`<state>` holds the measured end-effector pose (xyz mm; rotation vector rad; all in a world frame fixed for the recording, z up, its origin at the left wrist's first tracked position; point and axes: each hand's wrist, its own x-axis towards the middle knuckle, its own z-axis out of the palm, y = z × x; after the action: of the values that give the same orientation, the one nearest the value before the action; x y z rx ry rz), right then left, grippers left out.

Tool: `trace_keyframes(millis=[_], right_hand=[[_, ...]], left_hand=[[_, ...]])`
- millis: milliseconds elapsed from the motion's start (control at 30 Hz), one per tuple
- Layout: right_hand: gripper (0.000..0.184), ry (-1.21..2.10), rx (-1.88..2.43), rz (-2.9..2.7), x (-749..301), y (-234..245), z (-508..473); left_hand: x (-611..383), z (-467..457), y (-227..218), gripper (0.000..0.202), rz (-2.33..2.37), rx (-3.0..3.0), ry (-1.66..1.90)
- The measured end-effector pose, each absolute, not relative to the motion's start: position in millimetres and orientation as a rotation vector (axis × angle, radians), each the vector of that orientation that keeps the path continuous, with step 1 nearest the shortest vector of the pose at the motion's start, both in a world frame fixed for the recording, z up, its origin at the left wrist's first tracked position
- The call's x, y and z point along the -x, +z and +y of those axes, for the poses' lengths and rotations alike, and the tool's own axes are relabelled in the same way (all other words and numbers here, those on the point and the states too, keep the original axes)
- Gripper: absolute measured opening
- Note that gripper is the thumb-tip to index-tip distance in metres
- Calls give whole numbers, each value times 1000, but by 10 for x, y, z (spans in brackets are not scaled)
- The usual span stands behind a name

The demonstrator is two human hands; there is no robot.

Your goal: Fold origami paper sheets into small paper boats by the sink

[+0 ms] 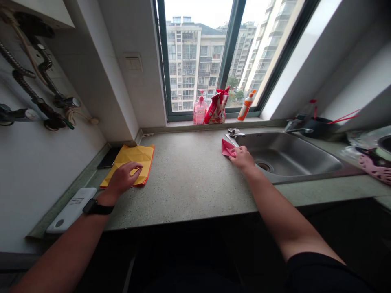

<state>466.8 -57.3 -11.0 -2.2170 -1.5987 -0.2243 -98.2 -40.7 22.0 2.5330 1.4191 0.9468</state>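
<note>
A folded pink paper (227,148) is by the left rim of the sink, pinched at its lower right by the fingers of my right hand (243,158). My fingers cover part of the paper. On the left of the counter lies a small stack of creased yellow paper (137,154), with red-orange edges showing beneath the top sheet. Over its lower right part is my left hand (124,177), thumb and curved fingers apart with nothing between them. Whether it touches the sheets, I cannot tell. A black watch sits on the left wrist.
The steel sink (305,177) with its faucet (299,129) fills the right side. A pink pump bottle (200,110), a red bag (217,108) and an orange-white bottle (246,106) line the windowsill. A black phone-like slab (107,158) and a white device (71,209) lie left.
</note>
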Motion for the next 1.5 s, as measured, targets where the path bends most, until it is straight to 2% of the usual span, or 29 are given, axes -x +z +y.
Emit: trace_keyframes(millis=[200, 300, 433, 533, 700, 1000, 1167, 1333, 1500], right_hand=[[37, -222, 2235, -1599, -4600, -56, -587], [45, -320, 2254, -1545, -4514, -3, -605], [42, -394, 2050, -1630, -4217, 87, -520], [33, -282, 1767, -1826, -3796, 105, -384], [25, -47, 1451, -2021, -2965, -74, -187], [23, 252, 1179, -2011, -2647, -379, -103], [21, 394, 1085, -1922, -2710, -341, -112], [21, 438, 1007, -1861, -2770, -322, -136], [31, 444, 1081, -1574, -2963, -318, 17]], left_hand=[[1109, -419, 153, 28, 1403, -2553, 961], [1233, -427, 130, 29, 1439, -2540, 934], [1349, -412, 62, 31, 1412, -2563, 807], [1335, -393, -23, 34, 1401, -2603, 731], [1232, -340, -146, 46, 1733, -2592, 738], [1243, -297, -177, 29, 1645, -2569, 762], [1247, -236, -8, 38, 1615, -2487, 989], [1140, -130, 365, 38, 1687, -2433, 1129], [506, -194, 721, 41, 1492, -2528, 1078]])
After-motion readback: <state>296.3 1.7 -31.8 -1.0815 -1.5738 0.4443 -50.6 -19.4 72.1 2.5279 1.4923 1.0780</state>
